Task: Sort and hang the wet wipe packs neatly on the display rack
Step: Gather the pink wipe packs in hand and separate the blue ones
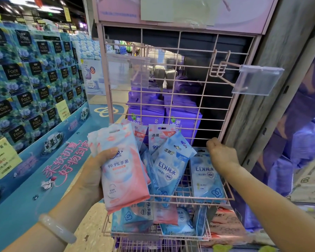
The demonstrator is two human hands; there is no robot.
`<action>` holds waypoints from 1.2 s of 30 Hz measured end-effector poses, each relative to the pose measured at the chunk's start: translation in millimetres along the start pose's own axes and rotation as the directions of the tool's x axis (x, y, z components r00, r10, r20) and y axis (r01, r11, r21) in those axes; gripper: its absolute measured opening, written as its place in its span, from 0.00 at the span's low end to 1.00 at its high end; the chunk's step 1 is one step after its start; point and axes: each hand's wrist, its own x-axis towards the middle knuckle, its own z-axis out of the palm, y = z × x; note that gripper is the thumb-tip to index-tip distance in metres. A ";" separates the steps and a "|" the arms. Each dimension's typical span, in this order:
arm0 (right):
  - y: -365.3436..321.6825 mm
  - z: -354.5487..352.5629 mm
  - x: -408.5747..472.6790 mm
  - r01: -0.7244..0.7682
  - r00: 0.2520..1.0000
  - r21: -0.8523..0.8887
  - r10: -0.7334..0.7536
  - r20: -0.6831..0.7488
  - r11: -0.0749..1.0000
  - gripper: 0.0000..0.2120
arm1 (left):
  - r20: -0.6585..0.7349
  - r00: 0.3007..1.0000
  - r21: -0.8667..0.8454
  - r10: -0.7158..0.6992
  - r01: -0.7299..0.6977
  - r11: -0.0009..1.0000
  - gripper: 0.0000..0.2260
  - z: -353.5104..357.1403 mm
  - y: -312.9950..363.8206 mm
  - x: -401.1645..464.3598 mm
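Judging by the pink wire display rack [171, 73], little is done: its upper hook [225, 67] is bare, pink packs [124, 170] are clasped in the left hand [93, 171], and a blue pack [206, 174] low on the rack is pinched by the right hand [221, 155].

Bright, even store light falls from ceiling strip lamps [49, 8] at the upper left, which smear into streaks. Colours are saturated and shadows soft. The clear plastic tag holder [256, 80] shows pale glare. Wide-angle distortion bends the pink wire rack [171, 73] and blurs the frame's corners; distant shelves are soft.
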 end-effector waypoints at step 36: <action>-21.1 -55.1 -55.2 -0.517 0.843 0.821 0.309 0.440 0.242 0.19 | 0.025 1.000 -0.019 0.014 -0.014 1.000 0.08 -10.0 9.1 -4.3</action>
